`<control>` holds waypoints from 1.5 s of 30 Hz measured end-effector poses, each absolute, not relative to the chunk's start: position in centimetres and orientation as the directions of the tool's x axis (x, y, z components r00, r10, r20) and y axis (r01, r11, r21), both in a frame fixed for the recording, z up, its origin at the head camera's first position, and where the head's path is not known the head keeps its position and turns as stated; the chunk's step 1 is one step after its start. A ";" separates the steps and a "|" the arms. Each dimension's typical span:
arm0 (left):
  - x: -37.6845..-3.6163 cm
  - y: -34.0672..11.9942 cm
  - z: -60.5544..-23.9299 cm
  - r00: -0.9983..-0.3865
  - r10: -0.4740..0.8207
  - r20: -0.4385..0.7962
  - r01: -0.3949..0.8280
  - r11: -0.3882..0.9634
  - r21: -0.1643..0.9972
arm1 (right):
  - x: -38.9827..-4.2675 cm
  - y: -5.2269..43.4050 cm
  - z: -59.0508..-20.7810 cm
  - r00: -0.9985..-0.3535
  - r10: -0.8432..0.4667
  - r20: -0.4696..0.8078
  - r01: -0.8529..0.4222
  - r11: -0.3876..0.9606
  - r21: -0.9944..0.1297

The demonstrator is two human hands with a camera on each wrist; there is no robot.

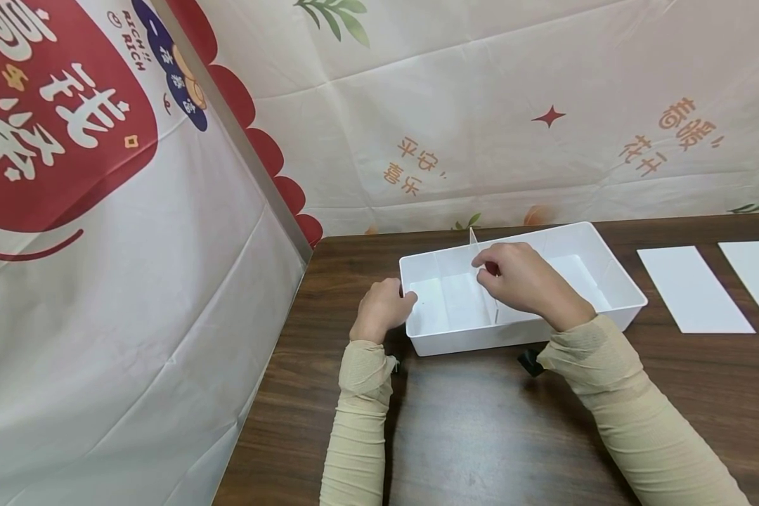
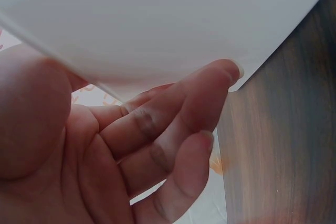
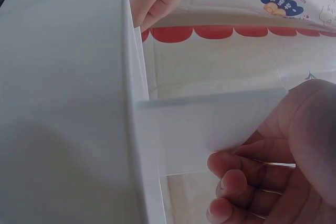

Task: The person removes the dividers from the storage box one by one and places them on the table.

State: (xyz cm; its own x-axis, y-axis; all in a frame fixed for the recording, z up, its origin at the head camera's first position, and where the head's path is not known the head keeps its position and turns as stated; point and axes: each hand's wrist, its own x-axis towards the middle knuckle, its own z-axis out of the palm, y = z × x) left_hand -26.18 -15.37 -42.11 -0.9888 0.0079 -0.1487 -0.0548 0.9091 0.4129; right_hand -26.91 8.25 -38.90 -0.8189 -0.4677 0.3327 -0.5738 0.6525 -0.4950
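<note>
A white plastic tray [image 1: 607, 260] lies on the dark wooden table [image 1: 481, 422]. A thin white divider panel [image 1: 474, 242] stands upright across the tray, left of its middle. My right hand [image 1: 490, 270] reaches over the near wall and pinches the divider's top edge between thumb and fingers. In the right wrist view the divider [image 3: 210, 119] meets the tray wall [image 3: 63, 103], with my right hand [image 3: 262, 156] on it. My left hand [image 1: 386, 306] holds the tray's left end. In the left wrist view my left hand [image 2: 131, 145] has fingers against the tray [image 2: 157, 19] and thumb on the rim's other side.
Two loose flat white panels [image 1: 692, 288] [image 1: 755, 277] lie on the table to the right of the tray. A printed cloth backdrop [image 1: 101, 281] closes off the left side and the back of the table.
</note>
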 end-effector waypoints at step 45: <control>-26.2 -15.3 -42.1 -0.987 0.011 -0.158 -0.061 0.894 0.444 | -26.6 8.6 -38.4 -0.817 -0.442 0.371 -0.577 0.647 -0.498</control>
